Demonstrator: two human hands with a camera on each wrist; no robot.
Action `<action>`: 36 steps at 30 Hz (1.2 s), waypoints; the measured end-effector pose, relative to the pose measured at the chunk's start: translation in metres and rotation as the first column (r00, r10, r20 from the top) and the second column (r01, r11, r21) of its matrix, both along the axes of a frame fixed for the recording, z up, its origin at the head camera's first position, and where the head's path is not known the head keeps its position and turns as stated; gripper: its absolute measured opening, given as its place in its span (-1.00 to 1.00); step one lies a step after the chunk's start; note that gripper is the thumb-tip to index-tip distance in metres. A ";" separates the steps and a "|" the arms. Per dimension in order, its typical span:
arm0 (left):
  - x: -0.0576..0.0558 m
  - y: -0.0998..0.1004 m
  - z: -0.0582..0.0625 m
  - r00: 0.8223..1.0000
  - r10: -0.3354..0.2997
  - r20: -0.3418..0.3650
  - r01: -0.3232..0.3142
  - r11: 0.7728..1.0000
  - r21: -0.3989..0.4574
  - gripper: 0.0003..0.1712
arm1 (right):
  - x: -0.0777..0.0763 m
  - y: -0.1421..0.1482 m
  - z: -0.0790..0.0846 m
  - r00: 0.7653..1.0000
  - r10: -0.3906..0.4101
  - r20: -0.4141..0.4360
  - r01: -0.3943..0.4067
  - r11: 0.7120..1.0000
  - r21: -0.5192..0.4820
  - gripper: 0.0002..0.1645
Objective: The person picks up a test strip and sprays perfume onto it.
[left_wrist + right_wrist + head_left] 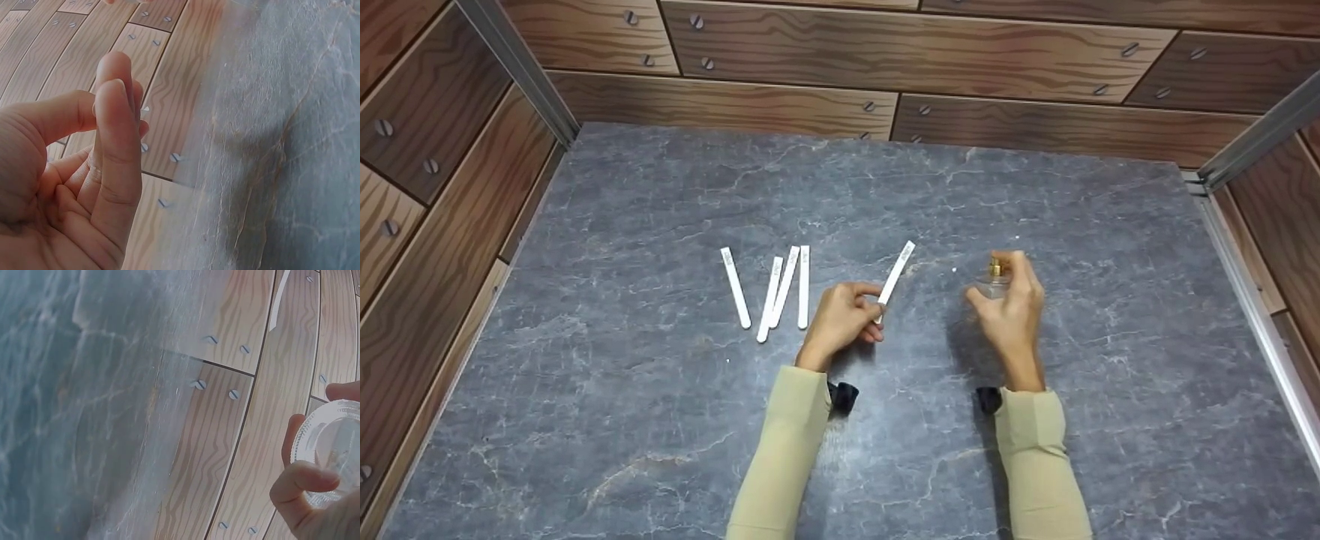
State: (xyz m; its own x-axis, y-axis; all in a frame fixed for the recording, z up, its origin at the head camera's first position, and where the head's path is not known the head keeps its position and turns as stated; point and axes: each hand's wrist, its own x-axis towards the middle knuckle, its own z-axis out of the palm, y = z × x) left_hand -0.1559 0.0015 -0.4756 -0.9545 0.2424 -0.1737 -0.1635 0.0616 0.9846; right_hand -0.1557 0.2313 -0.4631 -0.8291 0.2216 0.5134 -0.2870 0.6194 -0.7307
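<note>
My left hand (838, 318) pinches the lower end of a white paper perfume test strip (897, 272), whose printed end points up and to the right. In the left wrist view the fingertips (115, 107) meet the thumb, and the strip is hidden behind them. To the right, my right hand (1014, 311) grips a clear glass perfume bottle (996, 286) with a gold spray neck; the index finger lies over its top. The bottle's round ridged base (306, 444) faces the right wrist camera. A gap separates bottle and strip. Part of the strip (279, 301) also appears in that view.
Several more white test strips (804, 289) lie on the grey marbled table (660, 420) left of my left hand, two of them overlapping. Wood-patterned walls (810, 45) stand at the back and sides, with metal posts at the corners.
</note>
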 end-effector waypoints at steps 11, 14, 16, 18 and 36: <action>0.000 0.000 0.000 1.000 -0.007 -0.010 0.007 1.000 0.006 -0.62 | 0.000 -0.001 -0.001 1.000 0.008 -0.023 -0.008 1.000 -0.001 -0.45; 0.000 0.000 0.000 1.000 -0.004 -0.004 0.004 1.000 0.011 -0.62 | 0.000 -0.001 -0.002 1.000 0.010 -0.021 -0.010 1.000 -0.004 -0.45; 0.000 0.001 0.000 1.000 -0.003 0.002 0.003 1.000 0.016 -0.63 | 0.000 -0.002 -0.002 1.000 0.015 -0.014 -0.016 1.000 -0.010 -0.45; 0.000 0.001 0.000 1.000 -0.001 0.006 0.001 1.000 0.019 -0.63 | 0.001 -0.002 -0.003 1.000 0.024 -0.008 -0.024 1.000 -0.015 -0.46; -0.001 0.001 -0.001 1.000 -0.007 -0.012 0.007 1.000 0.006 -0.64 | 0.004 -0.004 -0.001 0.999 0.007 0.041 -0.005 0.999 -0.054 -0.44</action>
